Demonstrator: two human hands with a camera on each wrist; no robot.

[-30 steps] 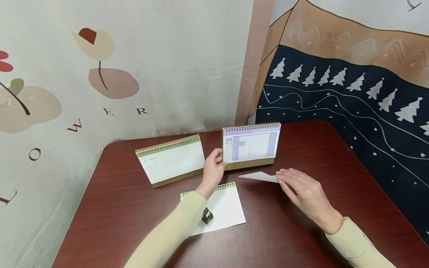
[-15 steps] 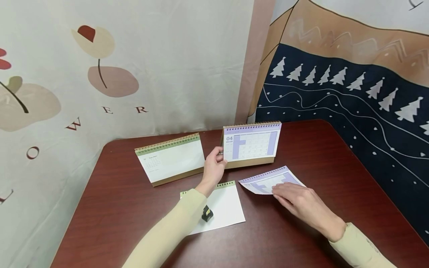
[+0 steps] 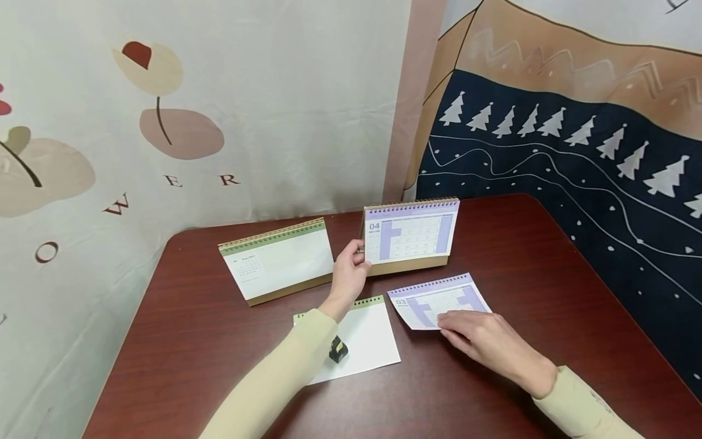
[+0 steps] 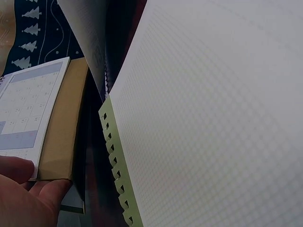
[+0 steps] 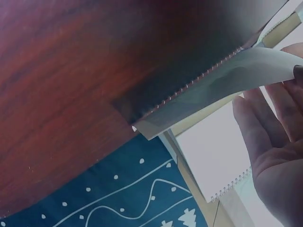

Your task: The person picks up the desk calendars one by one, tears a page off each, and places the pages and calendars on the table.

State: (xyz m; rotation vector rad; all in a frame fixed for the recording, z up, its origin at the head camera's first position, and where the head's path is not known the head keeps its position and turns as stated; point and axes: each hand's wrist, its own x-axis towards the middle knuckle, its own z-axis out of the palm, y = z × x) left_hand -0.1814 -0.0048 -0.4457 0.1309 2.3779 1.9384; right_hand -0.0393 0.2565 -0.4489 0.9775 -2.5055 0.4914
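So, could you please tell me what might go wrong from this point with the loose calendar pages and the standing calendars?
1. The right hand rests only on the near edge of the torn 03 page; the far part may curl or slide.
2. The left hand pinches only the left edge of the purple 04 calendar; a tug might tip it.
3. The left sleeve lies over the green-edged loose page and could drag it.

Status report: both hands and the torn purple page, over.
Left hand grips purple calendar at its left edge. Right hand, fingers straight, rests on torn 03 page, flat on table. Nothing in the way.
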